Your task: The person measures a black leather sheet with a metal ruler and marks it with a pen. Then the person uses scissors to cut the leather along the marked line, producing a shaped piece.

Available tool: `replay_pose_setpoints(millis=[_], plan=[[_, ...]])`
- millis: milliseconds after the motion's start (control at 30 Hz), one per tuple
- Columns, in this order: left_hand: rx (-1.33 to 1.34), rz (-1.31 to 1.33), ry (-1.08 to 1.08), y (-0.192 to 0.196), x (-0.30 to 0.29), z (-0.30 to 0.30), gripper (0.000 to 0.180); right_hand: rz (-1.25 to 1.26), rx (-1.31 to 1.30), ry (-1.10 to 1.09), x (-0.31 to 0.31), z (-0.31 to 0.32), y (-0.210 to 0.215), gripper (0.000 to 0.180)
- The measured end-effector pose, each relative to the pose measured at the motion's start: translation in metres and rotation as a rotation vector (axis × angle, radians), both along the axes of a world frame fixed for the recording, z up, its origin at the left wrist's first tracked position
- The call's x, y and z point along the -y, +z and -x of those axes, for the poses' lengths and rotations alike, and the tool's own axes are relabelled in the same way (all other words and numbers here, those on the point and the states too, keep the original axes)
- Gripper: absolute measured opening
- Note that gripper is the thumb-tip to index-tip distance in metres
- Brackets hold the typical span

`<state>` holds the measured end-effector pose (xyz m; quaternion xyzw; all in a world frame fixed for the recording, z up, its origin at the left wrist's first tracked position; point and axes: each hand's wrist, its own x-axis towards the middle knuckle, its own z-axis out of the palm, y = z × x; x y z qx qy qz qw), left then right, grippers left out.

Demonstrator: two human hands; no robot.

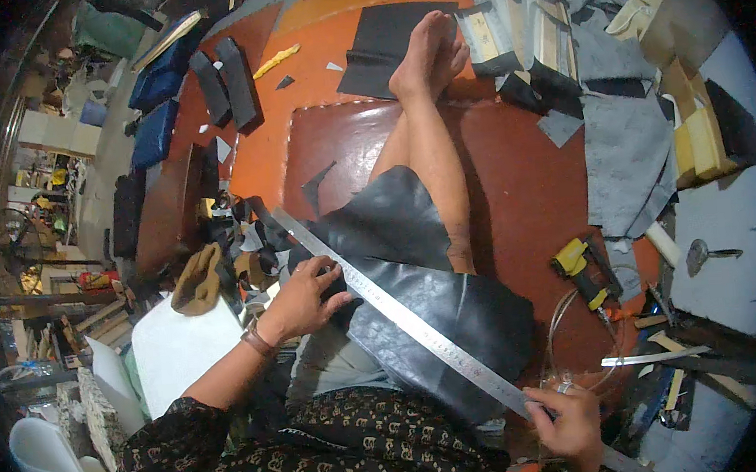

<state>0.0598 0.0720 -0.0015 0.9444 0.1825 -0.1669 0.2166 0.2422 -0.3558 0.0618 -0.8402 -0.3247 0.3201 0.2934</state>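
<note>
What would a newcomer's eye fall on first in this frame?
First, the long steel ruler lying diagonally across the black leather sheet on the person's lap, with the left hand pressing it near its upper end and the right hand at its lower end. Next, the bare foot stretched out over the orange-brown padded mat, and the yellow-and-black power tool at the right.

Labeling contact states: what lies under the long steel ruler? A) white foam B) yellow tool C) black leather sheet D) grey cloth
C: the ruler lies slantwise across the black leather sheet, with the left hand pressing near its upper part and the right hand at its lower end.
</note>
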Motion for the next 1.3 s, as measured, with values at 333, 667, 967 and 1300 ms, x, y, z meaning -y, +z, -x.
replay_pose_setpoints(millis=[333,667,967,1300], plan=[[0.132,-0.225,0.238,-0.024,0.066,0.000,0.121,0.047,0.158,0.316,0.014,-0.010,-0.025,0.030],[0.106,-0.107,0.354,-0.027,0.078,0.004,0.117,-0.050,0.229,0.336,0.050,0.000,-0.056,0.027],[0.101,-0.087,0.348,-0.029,0.076,0.007,0.118,-0.519,-0.533,0.048,0.065,0.007,-0.089,0.036],[0.086,-0.034,0.377,-0.025,0.074,0.007,0.118,-0.192,-0.234,-0.011,0.037,0.015,-0.034,0.034]])
